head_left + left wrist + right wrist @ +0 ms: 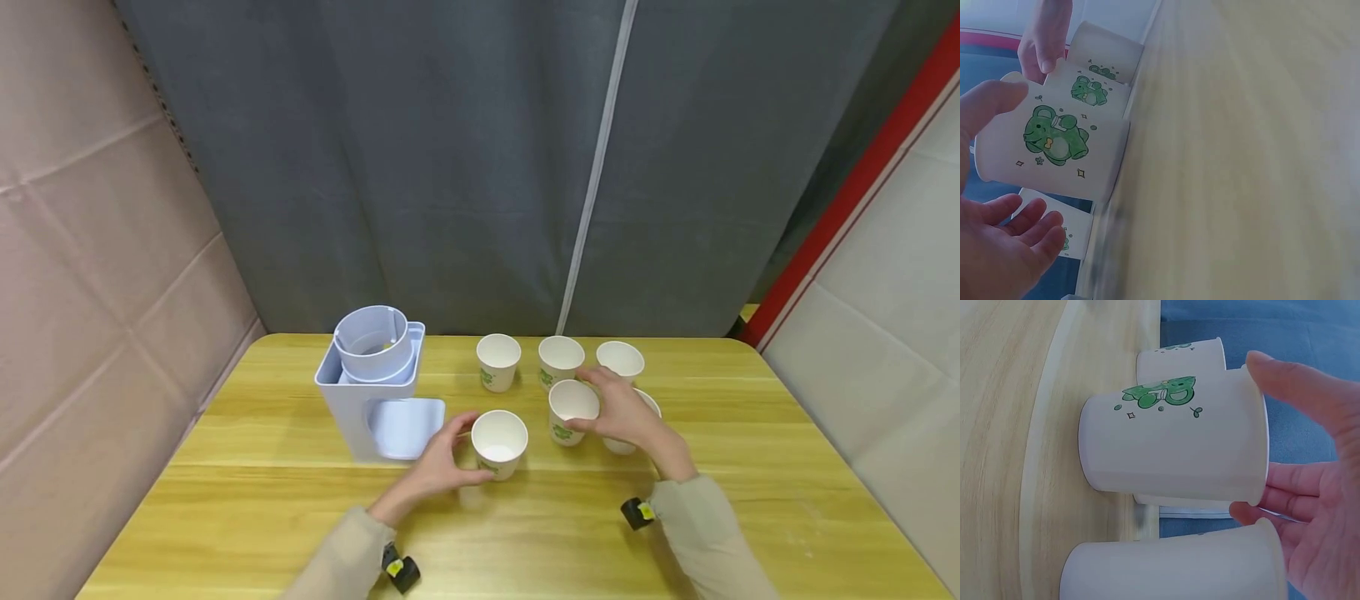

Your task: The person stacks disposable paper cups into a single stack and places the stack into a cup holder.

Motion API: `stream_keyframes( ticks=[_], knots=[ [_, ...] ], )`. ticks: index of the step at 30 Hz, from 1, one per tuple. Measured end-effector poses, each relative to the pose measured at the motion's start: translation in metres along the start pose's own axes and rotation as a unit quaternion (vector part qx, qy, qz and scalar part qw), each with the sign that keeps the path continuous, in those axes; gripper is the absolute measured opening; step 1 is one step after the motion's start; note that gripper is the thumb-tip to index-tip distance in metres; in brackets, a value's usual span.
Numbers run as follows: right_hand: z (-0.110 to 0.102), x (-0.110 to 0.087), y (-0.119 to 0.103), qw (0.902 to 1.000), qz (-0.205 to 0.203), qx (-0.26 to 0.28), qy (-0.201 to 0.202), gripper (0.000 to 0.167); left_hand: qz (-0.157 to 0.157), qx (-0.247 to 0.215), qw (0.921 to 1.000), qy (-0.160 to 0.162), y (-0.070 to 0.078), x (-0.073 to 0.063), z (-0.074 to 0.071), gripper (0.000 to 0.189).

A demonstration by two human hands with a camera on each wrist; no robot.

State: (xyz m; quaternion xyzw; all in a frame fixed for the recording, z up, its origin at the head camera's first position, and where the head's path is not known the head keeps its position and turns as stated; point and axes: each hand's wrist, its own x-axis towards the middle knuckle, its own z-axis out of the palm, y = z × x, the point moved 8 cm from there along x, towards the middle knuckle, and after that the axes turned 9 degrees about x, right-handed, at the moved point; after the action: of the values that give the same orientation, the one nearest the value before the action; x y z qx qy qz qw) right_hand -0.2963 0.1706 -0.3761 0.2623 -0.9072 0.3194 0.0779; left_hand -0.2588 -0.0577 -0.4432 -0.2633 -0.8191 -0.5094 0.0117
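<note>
Standing upright, the near cup [504,457] sits at the front of the group, between the left hand [435,468] and the middle cup [568,408], with the pale blue machine [345,412] to the left of that hand. The left hand is loosely spread about it: the thumb lies across its side by the rim, while the fingers [1038,228] are apart, and the left wrist view shows a narrow gap between them and the wall. The right hand [626,410] pinches the middle cup near its rim, thumb on one side and fingers curling round the other; how firmly it presses, I cannot tell. A side cup [620,447] stands close by, partly hidden by that hand, and the back cups [497,373] form a row farther across the table [540,550]. Both cups look like thin paper, so they should be light, easily tipped and quick to dent, though unlikely to break if knocked. The smooth outside may slip a little, and the taper could let a low grip slide downward. The best hold is probably just under the rim, where the rolled edge stiffens the wall, with thumb and fingers opposite each other and only slight pressure; squeezing mid-wall, over the green print [1057,137], would likely buckle it.
</note>
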Motion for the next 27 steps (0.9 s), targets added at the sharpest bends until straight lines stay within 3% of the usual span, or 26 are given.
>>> stream_keyframes(
  ticks=[7, 14, 22, 27],
  knots=[
    [0.002, 0.003, -0.001, 0.9999, -0.009, -0.007, -0.006, 0.068, -0.020, 0.029, 0.9994, 0.006, 0.003, 0.003, 0.003, 0.082],
    [0.007, 0.006, -0.001, 0.9996, 0.004, 0.020, -0.021, 0.069, -0.030, 0.033, 0.9989, -0.010, 0.034, 0.002, -0.002, 0.076],
    [0.009, 0.007, -0.003, 0.9996, -0.002, 0.020, -0.021, 0.070, -0.038, 0.027, 0.9989, -0.008, -0.006, 0.008, 0.012, 0.080],
    [0.011, 0.007, -0.003, 0.9995, 0.004, 0.019, -0.025, 0.070, -0.032, 0.019, 0.9993, -0.004, -0.007, 0.009, 0.012, 0.076]
  ],
)
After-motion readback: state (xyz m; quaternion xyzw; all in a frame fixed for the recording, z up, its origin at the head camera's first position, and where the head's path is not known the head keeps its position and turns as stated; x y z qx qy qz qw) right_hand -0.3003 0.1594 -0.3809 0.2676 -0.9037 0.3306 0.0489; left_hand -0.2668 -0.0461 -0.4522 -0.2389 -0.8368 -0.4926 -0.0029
